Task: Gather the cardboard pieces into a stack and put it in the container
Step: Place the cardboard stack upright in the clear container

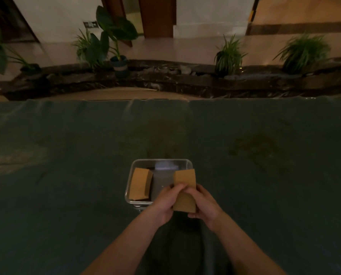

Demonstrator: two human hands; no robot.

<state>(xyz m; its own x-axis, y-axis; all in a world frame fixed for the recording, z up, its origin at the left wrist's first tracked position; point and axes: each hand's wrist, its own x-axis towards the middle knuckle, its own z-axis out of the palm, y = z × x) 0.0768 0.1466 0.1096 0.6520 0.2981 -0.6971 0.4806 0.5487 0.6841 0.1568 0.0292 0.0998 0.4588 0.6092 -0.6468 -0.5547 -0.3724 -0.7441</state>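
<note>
A clear rectangular container (pixel 161 160) stands on the dark green cloth in front of me. Inside it, on the left, a brown cardboard piece (pixel 139 184) leans tilted against the wall. Over the container's right side I hold a brown cardboard stack (pixel 185 180) upright between both hands. My left hand (pixel 166 203) grips its left edge with the fingers curled over the front. My right hand (pixel 203 205) grips its right edge and lower part. How many pieces are in the stack cannot be told.
The dark green cloth (pixel 66 195) covers the whole table, with a stain (pixel 259 149) at the right. Beyond the far edge runs a dark stone ledge (pixel 185 80) with several potted plants (pixel 230 54).
</note>
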